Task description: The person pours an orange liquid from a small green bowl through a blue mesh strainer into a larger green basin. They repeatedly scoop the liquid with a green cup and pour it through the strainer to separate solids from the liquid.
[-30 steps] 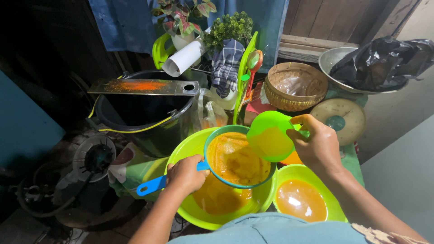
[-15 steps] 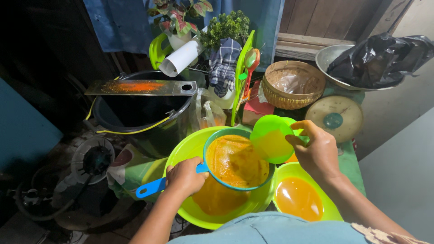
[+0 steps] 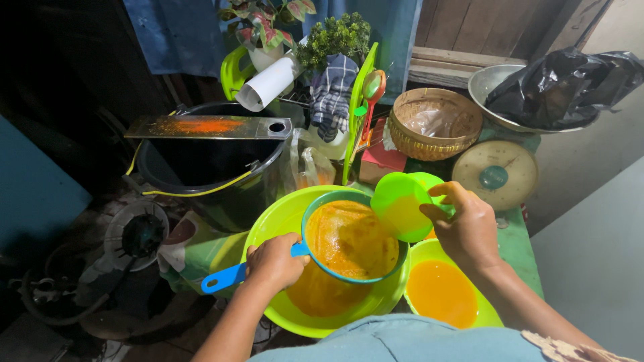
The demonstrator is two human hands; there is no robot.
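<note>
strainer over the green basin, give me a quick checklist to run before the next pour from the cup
1. Strainer sits over the large green basin, inside its rim: ok.
2. Left hand grips the strainer's blue handle: ok.
3. Right hand holds the small green cup, tilted at the strainer's right edge: ok.
4. Room in the strainer: orange pulp coats its mesh and how fast it drains is unclear: cannot tell.
5. Orange liquid in the basin under the strainer lies below the rim: ok.
6. Second green bowl with orange liquid lies close under the right wrist, a possible bump: not ok.
</note>
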